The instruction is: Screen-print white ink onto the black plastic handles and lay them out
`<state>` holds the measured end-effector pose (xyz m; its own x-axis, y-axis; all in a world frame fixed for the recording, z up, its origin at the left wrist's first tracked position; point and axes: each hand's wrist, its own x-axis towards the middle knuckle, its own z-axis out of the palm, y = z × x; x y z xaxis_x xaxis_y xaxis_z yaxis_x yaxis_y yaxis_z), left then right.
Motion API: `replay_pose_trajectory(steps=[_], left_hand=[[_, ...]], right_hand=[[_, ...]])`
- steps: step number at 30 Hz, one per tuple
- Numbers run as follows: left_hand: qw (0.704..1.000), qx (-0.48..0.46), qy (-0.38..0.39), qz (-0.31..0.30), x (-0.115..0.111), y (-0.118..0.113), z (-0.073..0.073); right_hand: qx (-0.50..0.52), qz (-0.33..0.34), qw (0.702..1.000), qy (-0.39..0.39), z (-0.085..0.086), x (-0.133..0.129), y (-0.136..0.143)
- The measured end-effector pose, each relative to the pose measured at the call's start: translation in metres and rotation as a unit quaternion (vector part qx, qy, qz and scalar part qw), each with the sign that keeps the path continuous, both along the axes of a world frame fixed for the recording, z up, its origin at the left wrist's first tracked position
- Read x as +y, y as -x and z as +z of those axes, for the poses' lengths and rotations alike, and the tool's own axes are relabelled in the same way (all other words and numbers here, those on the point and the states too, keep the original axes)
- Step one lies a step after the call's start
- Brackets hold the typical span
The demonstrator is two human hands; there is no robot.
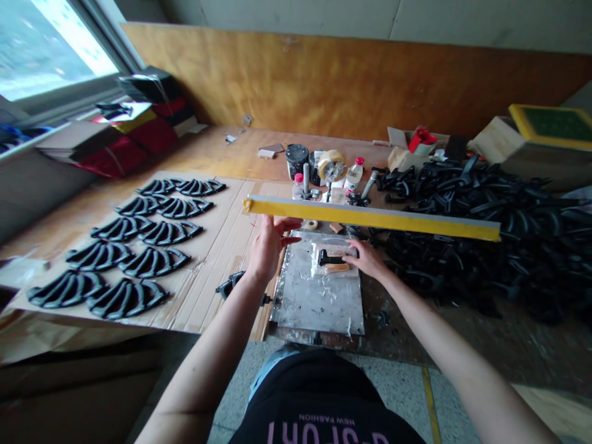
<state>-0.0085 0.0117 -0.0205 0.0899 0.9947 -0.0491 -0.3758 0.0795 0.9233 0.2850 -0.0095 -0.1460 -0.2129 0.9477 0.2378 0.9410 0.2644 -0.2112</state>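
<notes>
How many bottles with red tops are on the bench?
2. One bottle is in front of a black tub; the other bottle is to the right of the tape. More could be hidden behind the yellow bar.

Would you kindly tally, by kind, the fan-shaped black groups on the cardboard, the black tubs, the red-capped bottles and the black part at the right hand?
Fan-shaped black groups: 10
Black tubs: 2
Red-capped bottles: 2
Black part at the right hand: 1
Total: 15

Head view, forward and down over workbench (240,154)
</notes>
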Motion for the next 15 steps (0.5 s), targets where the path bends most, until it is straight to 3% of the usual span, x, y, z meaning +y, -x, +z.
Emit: replay_pose_trajectory(steps=[3, 6, 9, 11, 12, 15], left_hand=[[0.994, 0.0, 0.108, 0.008, -0.023, -0.016, -0.024], [0.959, 0.016, 0.27, -0.089, -0.064, -0.03, -0.063], [0.936, 0.015, 0.332, -0.117, -0.093, -0.022, -0.099], [0.938, 0.04, 0.336, -0.071, -0.099, 0.007, -0.118], [0.939, 0.066, 0.336, -0.039, -0.098, 0.029, -0.127], [0.912, 0.192, 0.354, 0.077, -0.093, 0.112, -0.154]], right_hand=[[0.009, 0.009, 0.999, 0.032, -0.004, -0.016, 0.037], [0.019, 0.017, 0.999, 0.025, 0.009, -0.038, 0.076], [0.035, 0.144, 0.989, 0.008, 0.018, -0.061, 0.104], [0.041, 0.178, 0.983, 0.018, 0.016, -0.069, 0.097], [0.035, 0.142, 0.989, 0.026, 0.011, -0.07, 0.084], [-0.037, -0.104, 0.991, 0.069, -0.012, -0.067, 0.018]])
